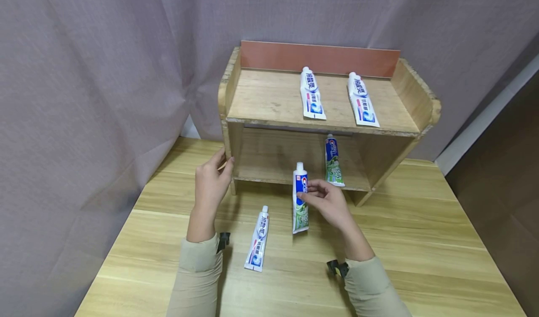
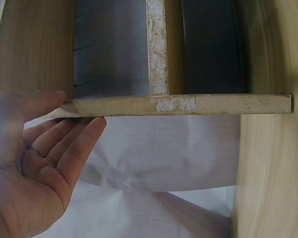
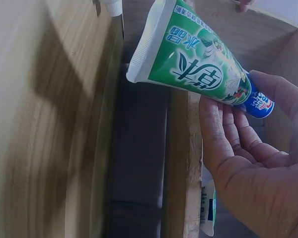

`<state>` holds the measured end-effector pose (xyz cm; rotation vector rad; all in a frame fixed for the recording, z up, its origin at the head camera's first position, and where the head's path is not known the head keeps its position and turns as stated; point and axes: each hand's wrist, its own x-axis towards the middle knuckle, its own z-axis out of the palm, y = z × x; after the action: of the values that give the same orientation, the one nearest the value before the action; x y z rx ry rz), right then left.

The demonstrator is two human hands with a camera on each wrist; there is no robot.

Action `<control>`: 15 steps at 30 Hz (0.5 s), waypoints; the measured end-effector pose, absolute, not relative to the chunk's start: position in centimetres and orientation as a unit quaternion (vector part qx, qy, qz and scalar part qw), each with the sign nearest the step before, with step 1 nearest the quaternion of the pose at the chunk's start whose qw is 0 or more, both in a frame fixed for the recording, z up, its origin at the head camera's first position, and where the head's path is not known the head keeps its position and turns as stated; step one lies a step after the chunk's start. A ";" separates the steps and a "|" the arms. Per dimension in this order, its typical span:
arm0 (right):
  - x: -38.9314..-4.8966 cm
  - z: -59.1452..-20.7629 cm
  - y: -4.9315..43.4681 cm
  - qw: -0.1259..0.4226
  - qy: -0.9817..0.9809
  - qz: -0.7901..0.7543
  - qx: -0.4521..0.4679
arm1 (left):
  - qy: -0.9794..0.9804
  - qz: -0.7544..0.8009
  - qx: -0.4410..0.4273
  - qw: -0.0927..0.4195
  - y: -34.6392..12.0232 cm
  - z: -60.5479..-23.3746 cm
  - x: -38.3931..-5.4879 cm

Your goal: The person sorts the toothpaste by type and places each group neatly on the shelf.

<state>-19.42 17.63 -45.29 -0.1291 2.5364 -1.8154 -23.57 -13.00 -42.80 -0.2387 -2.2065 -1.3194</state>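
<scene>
My right hand (image 1: 330, 202) pinches a blue-and-green Crest toothpaste tube (image 1: 301, 214) between thumb and fingers, cap end pointing at the shelf. The tube is in front of the lower level of a small wooden shelf (image 1: 269, 95). In the right wrist view the tube's green face (image 3: 188, 64) shows large. My left hand (image 1: 209, 180) grips the shelf's left side panel (image 2: 134, 105), thumb on the inner face and fingers on the outer. Another Crest tube (image 1: 333, 162) lies on the lower level, right of the held one.
Two white toothpaste tubes, one near the middle (image 1: 311, 95) and one to the right (image 1: 363, 101), lie on the top level. A third white tube (image 1: 258, 242) lies on the wooden table (image 1: 139, 261) between my forearms. Grey cloth (image 1: 105, 74) hangs behind the shelf.
</scene>
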 end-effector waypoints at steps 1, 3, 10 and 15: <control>-19.5 -45.2 17.6 0.010 0.812 -0.582 -0.041 | -0.822 -0.491 -0.088 0.276 -13.0 -42.8 -23.6; -19.5 -45.1 17.5 0.009 0.813 -0.581 -0.041 | -0.823 -0.489 -0.087 0.274 -13.0 -42.8 -23.6; -19.8 -44.9 17.4 0.010 0.814 -0.579 -0.037 | -0.827 -0.485 -0.085 0.270 -13.1 -42.7 -23.6; -19.9 -44.8 17.4 0.014 0.821 -0.570 -0.034 | -0.828 -0.484 -0.087 0.269 -13.1 -42.7 -23.6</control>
<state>-19.92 17.42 -44.80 -0.1055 2.5573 -1.7745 -23.57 -13.09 -42.71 -0.2351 -2.2342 -1.3046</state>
